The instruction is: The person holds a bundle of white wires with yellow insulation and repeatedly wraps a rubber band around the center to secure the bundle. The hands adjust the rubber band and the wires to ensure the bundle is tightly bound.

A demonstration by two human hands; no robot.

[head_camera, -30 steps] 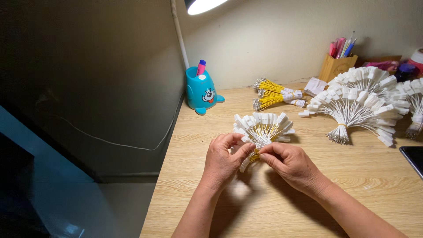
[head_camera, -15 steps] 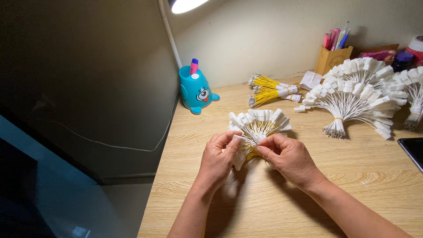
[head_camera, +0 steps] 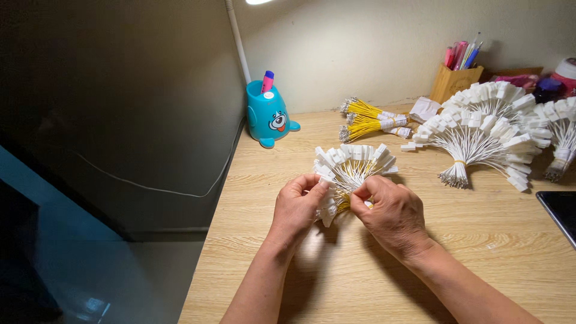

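Observation:
A fan-shaped bundle of thin yellow wires with white plastic tips (head_camera: 354, 163) lies on the wooden desk (head_camera: 480, 240). My left hand (head_camera: 297, 210) pinches the bundle's lower left side, fingers closed on the white tips. My right hand (head_camera: 390, 213) grips the gathered stem end from the right, thumb and fingers closed on it. Both hands meet at the base of the fan.
Two tied bundles of yellow wires (head_camera: 372, 120) lie at the back. Large fans of white-tipped white wires (head_camera: 480, 135) fill the back right. A teal bear-shaped pen holder (head_camera: 268, 114), a wooden pen cup (head_camera: 456, 78), a lamp pole (head_camera: 239, 39) and a dark tablet edge (head_camera: 561, 210) stand around.
The view has shifted slightly. My hands stay on the bundle, fingers working a little at its base; the bundle stays in the same spot.

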